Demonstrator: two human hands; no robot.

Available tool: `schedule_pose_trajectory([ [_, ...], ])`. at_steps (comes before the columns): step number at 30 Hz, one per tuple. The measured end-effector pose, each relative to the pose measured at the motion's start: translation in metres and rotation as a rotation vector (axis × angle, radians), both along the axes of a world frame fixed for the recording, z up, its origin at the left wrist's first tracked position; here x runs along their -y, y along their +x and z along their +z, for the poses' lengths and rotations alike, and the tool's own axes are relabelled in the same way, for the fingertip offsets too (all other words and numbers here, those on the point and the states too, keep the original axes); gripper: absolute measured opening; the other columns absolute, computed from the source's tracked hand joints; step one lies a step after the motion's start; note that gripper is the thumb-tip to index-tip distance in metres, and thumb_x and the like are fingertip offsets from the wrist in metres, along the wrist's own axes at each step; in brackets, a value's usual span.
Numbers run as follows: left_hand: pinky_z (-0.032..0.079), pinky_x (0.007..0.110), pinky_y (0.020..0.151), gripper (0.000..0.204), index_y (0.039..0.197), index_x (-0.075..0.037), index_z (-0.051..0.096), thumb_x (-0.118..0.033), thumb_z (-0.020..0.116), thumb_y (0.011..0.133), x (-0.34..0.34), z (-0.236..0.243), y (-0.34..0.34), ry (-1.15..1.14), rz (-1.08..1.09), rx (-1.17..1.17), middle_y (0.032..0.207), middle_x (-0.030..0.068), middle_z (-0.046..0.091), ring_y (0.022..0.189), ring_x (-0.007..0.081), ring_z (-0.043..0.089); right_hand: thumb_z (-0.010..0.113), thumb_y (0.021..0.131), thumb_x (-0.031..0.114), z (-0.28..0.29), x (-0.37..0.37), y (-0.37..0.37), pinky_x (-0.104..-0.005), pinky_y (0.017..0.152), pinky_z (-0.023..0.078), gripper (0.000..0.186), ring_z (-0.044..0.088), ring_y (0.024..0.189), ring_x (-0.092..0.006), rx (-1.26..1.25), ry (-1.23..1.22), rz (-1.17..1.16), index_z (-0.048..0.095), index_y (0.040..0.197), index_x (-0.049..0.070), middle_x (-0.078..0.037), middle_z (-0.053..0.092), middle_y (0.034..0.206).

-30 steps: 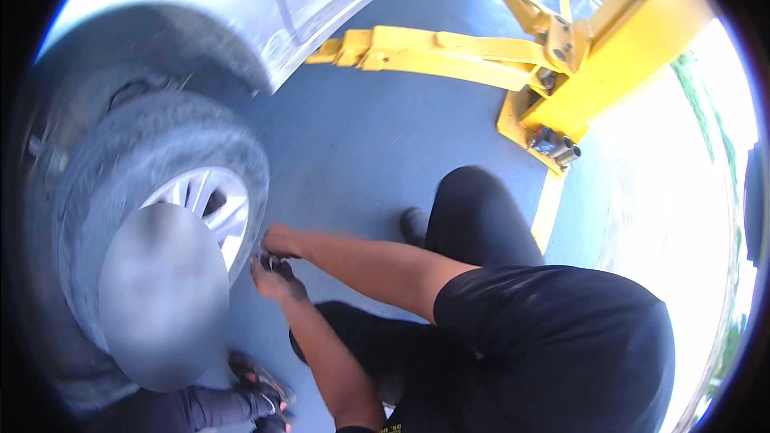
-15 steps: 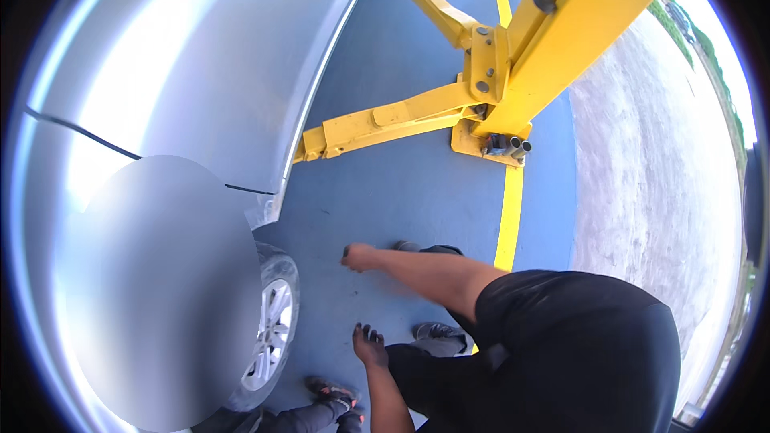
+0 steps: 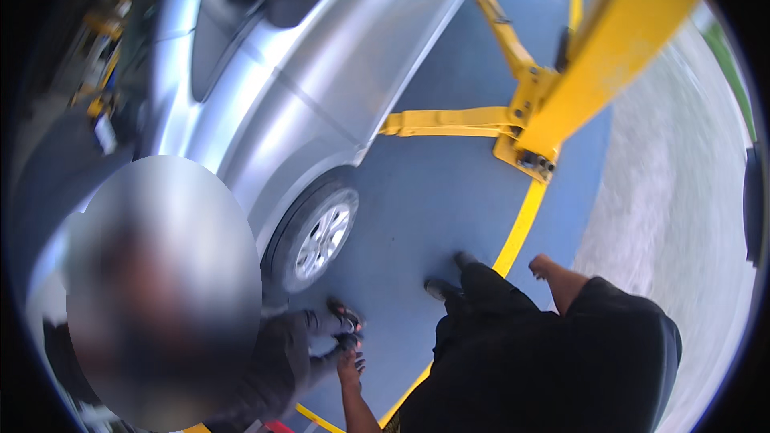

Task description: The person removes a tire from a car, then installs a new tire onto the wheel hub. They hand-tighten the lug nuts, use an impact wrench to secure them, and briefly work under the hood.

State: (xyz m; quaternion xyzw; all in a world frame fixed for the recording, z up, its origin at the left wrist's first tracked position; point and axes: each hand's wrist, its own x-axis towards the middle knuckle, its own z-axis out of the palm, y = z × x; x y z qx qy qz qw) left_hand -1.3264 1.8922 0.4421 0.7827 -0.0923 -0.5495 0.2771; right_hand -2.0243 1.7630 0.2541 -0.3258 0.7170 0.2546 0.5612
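Observation:
Low in the head view, my left hand hangs with its fingers loosely apart and nothing visible in them, close to a co-worker's sandalled foot. My right hand is held out at the right of my dark-clothed body, over the floor, with its fingers curled; whatever they may hold is too small to make out. A silver car stands to the left, its wheel with a black tyre and silver spoked rim up and left of my hands. Neither hand touches the car.
The co-worker is close at my lower left, head blurred. A yellow lift post with two arms rises at upper right beside the car. Yellow lines cross the blue floor; pale concrete lies beyond on the right.
My hands were together beside the wheel; they have separated, the right moving outward. My view has risen and pulled back, showing more of the car and co-worker, with the wheel farther off.

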Motion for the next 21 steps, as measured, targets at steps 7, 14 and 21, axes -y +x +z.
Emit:
schedule_pose_trajectory([
  [7, 0.052, 0.039, 0.076, 0.035, 0.129, -0.013, 0.061, -0.034, 0.064, 0.1, -0.24, 0.014, -0.129, 0.184, 0.534, 0.047, 0.109, 0.0068, 0.074, 0.087, 0.021, 0.069, 0.06, 0.101, 0.03, 0.022, 0.059, 0.011, -0.0415, 0.061, 0.05, 0.024, 0.068, 0.072, -0.0244, 0.094, 0.237, 0.177, 0.062, 0.118, 0.013, -0.009, 0.072, 0.094],
  [14, 0.05, 0.043, 0.083, 0.037, 0.128, -0.016, 0.062, -0.042, 0.06, 0.101, -0.402, -0.027, -0.289, 0.434, 0.623, -0.351, 0.117, 0.0042, 0.072, 0.099, 0.021, 0.068, 0.064, 0.098, 0.024, 0.114, 0.196, 0.173, -0.0361, 0.059, 0.052, 0.022, 0.067, 0.071, -0.0219, 0.281, -0.389, 0.48, 0.064, 0.109, 0.005, -0.009, 0.07, 0.092],
  [21, 0.049, 0.043, 0.084, 0.033, 0.123, -0.016, 0.063, -0.037, 0.065, 0.098, -0.486, -0.083, -0.303, 0.185, 1.009, -0.495, 0.104, 0.0008, 0.072, 0.089, 0.0188, 0.066, 0.067, 0.1, 0.034, 0.284, 0.077, 0.527, -0.0325, 0.069, 0.053, 0.032, 0.065, 0.077, -0.0162, 1.035, -0.673, 0.797, 0.063, 0.114, 0.006, -0.004, 0.068, 0.091],
])
